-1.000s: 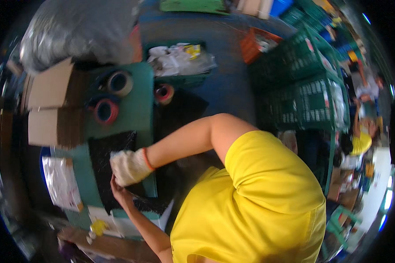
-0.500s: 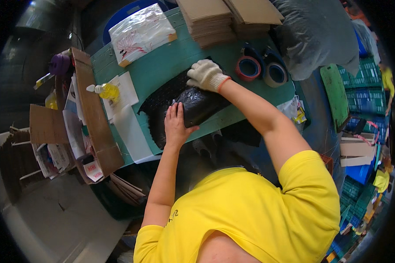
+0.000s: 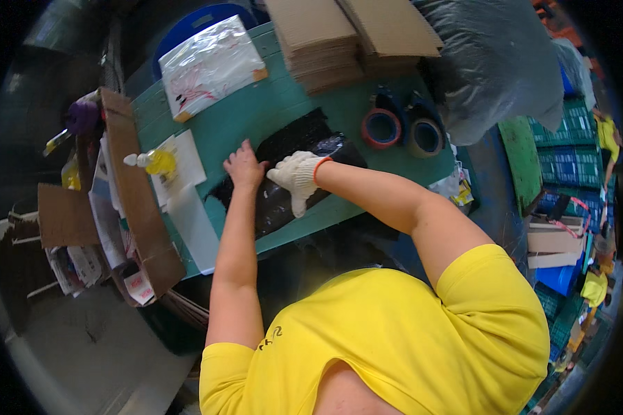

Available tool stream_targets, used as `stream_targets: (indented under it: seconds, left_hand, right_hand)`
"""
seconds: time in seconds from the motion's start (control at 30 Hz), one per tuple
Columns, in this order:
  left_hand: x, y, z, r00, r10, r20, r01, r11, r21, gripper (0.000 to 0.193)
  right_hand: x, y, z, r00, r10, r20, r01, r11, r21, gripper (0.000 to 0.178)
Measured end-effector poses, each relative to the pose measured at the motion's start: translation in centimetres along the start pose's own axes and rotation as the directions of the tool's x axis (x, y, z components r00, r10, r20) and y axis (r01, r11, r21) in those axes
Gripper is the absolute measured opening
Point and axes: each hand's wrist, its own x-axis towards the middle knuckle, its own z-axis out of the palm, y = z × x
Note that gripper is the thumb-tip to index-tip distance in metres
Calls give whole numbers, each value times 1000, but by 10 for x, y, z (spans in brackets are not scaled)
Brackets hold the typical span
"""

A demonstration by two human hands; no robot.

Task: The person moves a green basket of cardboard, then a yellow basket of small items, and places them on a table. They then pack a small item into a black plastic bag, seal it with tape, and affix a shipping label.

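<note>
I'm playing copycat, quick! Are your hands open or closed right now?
Left hand: bare, open, fingers apart, holding nothing that I can see.
Right hand: gloved, over the black plastic; cannot tell whether it grips.

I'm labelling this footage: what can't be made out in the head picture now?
In the head view:
Black plastic: partly covered by the gloved right hand.
Cardboard stacks: cut off by the upper edge.
Blue tub: partly behind the plastic-wrapped pack.
Grey bag: contents hidden by its plastic.
</note>
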Motion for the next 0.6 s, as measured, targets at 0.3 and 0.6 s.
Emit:
stream_targets:
  seconds: [0.3, 0.6]
  left_hand:
    - [-141, 67, -45, 971, 217, -99, -217, 976, 16, 9]
    - [-197, 48, 7, 928, 302, -218, -307, 952, 11, 64]
  right_hand:
    - [-56, -33, 54, 908, 43, -418, -33, 999, 30, 41]
    - [-133, 44, 63, 275, 164, -947, -620, 784, -44, 19]
